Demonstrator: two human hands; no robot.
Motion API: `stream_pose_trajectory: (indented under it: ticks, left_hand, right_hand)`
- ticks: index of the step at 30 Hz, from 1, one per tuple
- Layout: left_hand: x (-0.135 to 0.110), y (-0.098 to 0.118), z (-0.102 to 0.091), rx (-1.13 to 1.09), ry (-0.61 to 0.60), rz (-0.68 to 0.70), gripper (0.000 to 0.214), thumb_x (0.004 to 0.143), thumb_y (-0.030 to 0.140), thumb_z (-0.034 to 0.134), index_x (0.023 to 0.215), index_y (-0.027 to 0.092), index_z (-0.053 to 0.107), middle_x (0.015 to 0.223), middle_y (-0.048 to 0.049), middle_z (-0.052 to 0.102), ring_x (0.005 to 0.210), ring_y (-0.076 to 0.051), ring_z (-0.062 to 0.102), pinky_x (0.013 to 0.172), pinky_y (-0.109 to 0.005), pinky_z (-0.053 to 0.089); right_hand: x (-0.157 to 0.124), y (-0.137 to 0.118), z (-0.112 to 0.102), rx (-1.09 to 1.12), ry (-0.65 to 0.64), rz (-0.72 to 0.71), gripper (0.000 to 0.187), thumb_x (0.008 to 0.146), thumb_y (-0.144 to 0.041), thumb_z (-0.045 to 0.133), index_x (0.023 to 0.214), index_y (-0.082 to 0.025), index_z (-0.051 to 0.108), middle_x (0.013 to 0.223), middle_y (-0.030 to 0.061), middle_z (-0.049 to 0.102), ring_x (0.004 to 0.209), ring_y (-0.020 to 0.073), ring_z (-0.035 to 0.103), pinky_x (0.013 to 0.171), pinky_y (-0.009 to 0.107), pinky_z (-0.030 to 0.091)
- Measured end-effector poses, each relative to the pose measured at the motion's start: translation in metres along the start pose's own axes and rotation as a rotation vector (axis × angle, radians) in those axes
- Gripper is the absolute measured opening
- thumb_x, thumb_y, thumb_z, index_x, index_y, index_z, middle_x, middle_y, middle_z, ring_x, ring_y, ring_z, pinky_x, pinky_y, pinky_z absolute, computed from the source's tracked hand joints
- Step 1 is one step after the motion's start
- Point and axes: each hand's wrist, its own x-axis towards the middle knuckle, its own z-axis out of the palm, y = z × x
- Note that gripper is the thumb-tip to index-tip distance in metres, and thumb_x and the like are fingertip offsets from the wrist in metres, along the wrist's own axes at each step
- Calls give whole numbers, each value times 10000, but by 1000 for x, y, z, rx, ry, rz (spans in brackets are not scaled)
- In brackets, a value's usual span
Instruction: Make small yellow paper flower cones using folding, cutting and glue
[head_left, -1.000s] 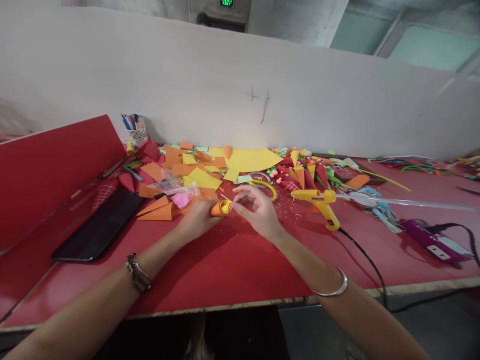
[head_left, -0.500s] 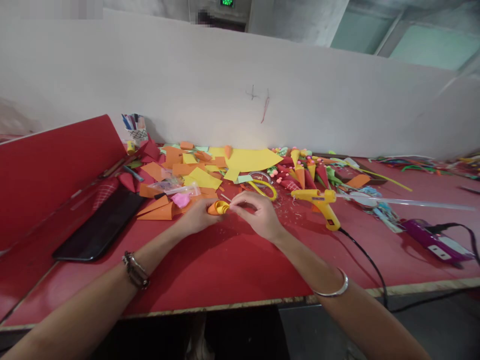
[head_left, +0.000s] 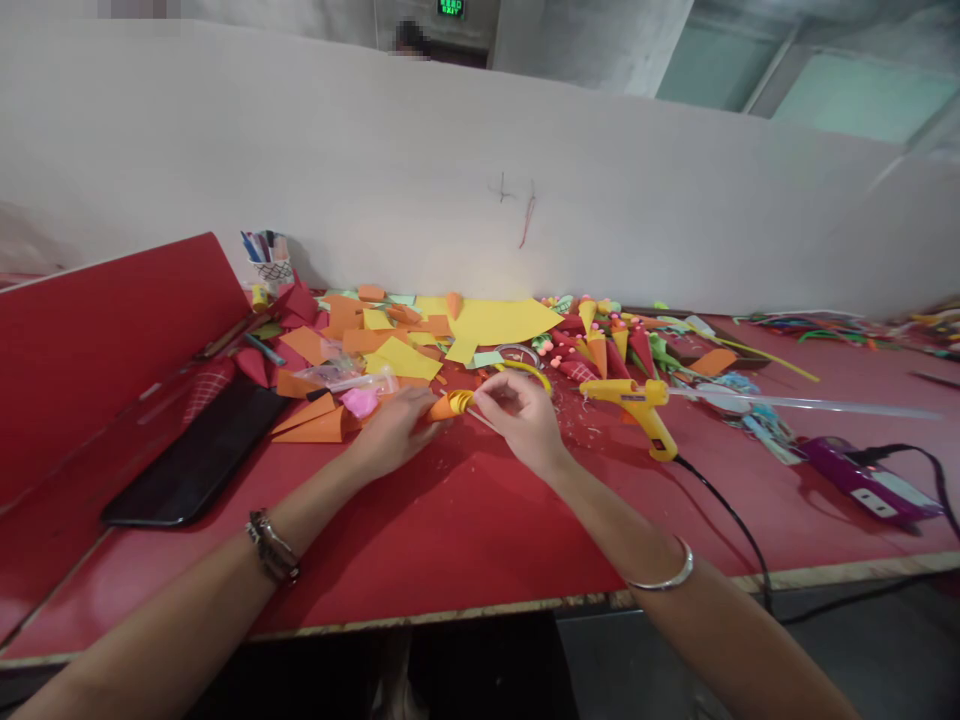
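Note:
My left hand (head_left: 394, 432) is closed round the lower part of a small orange paper cone (head_left: 439, 409), its point hidden in the fingers. A coiled yellow swirl (head_left: 460, 401) tops the cone, tilted to the right. My right hand (head_left: 527, 420) pinches at the outer edge of that swirl with thumb and forefinger; the other fingers are curled. Both hands are above the red table (head_left: 450, 540). Behind the right hand lie yellow-handled scissors (head_left: 534, 373), partly covered by it. A pink piece (head_left: 361, 402) is beside the left hand.
A yellow glue gun (head_left: 637, 405) lies to the right, its cord running over the table edge to a purple power strip (head_left: 870, 482). A black phone (head_left: 199, 455) lies left. Orange and yellow paper (head_left: 502, 325) and several finished cones (head_left: 598, 350) cover the back. A pen cup (head_left: 271, 268) stands behind.
The cone has shifted slightly right and up, turning so more of its orange side shows. My left hand has followed it, and my right hand's fingers are more bent.

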Motion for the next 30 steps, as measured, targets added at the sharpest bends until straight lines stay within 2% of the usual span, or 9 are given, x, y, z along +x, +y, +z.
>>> stream_pose_trajectory:
  ticks: [2,4,7,11,14,16,22,30]
  left_hand:
    - [1,-2,0,-19,-27,-8,204,822,307,393,731,153,491,704,-3,503,643,-125,443,620,-239,342]
    - [1,-3,1,-57,-68,-56,226,821,340,395,727,153,480,676,9,487,610,-117,432,578,-226,339]
    - [1,-3,2,-105,-83,-94,251,800,378,430,711,151,489,649,20,484,590,-112,425,556,-218,342]
    - [0,-1,1,-229,-52,-22,211,794,345,461,758,150,533,760,-8,552,695,-128,492,635,-220,388]
    - [-1,1,0,-248,7,21,151,784,290,492,802,152,550,829,-28,567,763,-142,522,674,-222,407]
    - [-3,3,0,-216,42,56,110,767,249,520,799,152,562,844,-35,563,766,-144,528,675,-227,414]
    - [-4,10,0,-150,104,113,75,749,144,518,793,154,578,854,-42,557,754,-140,539,663,-240,426]
    - [-3,14,-7,-136,118,172,147,752,100,494,861,153,576,879,-45,570,819,-144,548,697,-231,434]
  right_hand:
    - [1,0,1,94,2,-10,111,749,-289,548,817,-207,520,761,9,540,712,123,534,671,260,464]
    - [3,1,0,175,36,-20,236,746,-321,549,951,-219,487,850,22,524,798,129,531,730,268,466]
    - [4,4,-1,171,29,21,334,750,-359,543,1042,-220,459,928,38,497,876,139,515,788,284,455]
    - [1,6,-1,71,-174,39,404,733,-361,584,1104,-244,477,1027,55,474,971,163,489,840,312,440]
    - [-4,3,2,-36,-343,-51,452,710,-312,629,1139,-288,489,1108,46,431,1062,176,445,924,340,389]
    - [-7,0,3,-110,-401,-110,448,715,-273,632,1142,-308,499,1119,40,423,1093,182,423,963,362,350]
    - [-7,-7,4,-179,-369,-252,408,759,-178,577,1124,-352,520,1101,28,436,1066,181,438,940,372,370]
    - [-6,-7,2,-142,-410,-320,373,762,-157,569,1084,-344,547,1100,25,427,1079,172,423,945,367,376]
